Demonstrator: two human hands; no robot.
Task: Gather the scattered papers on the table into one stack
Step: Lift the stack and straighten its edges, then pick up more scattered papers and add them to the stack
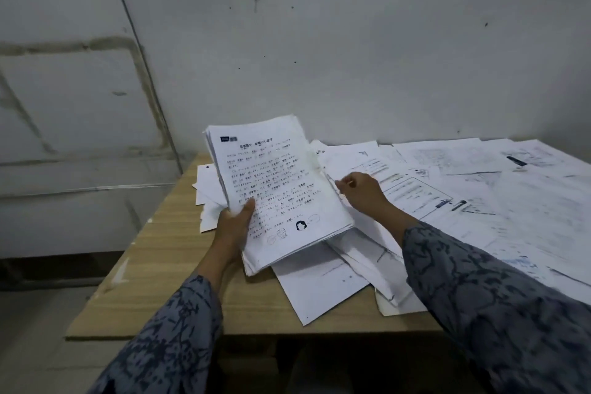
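1. The left hand (235,224) grips a thick stack of papers (275,189) at its lower left edge, thumb curled over the printed top sheet, fingers hidden beneath.
2. The stack is held tilted above the table's near left part, over loose sheets lying under it.
3. The right hand (361,193) is at the stack's right edge, fingers curled with the tips pinched together; whether they hold a sheet edge cannot be told.
4. Scattered papers (479,189) overlap across the wooden table (166,265), covering its right side up to the wall (351,41).
5. Both arms wear patterned grey sleeves (499,307).
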